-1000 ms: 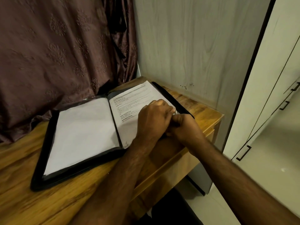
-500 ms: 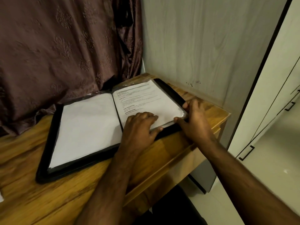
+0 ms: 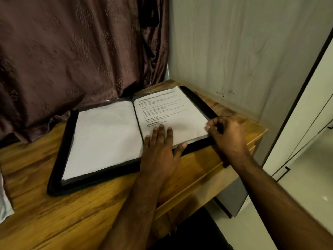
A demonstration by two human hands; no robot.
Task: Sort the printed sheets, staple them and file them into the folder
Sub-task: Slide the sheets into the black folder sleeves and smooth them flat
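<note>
Two large things fill the view: a brown curtain (image 3: 68, 56) behind and a wooden worktop (image 3: 72, 213) below it, pushed into the corner of a pale wall (image 3: 234, 51). On the worktop a black folder (image 3: 59, 170) lies open, its spine running away from the person. Its left half shows a blank white page (image 3: 102, 138); its right half carries the printed sheets (image 3: 171, 112), already inside the folder, with their long side along the spine.

The left hand (image 3: 160, 152) rests flat on the near part of the sheets, fingers spread and straight, holding them down. The right hand (image 3: 227, 134) is at the near right corner of the sheets, fingers curled; it seems to pinch the corner of the sheets or their plastic cover, but which one is not clear. The sheets lie just ahead of both hands, and the right hand is nearer to the free outer edge. Probably the filing step is almost finished, and the corner only needs to be tucked in.
</note>
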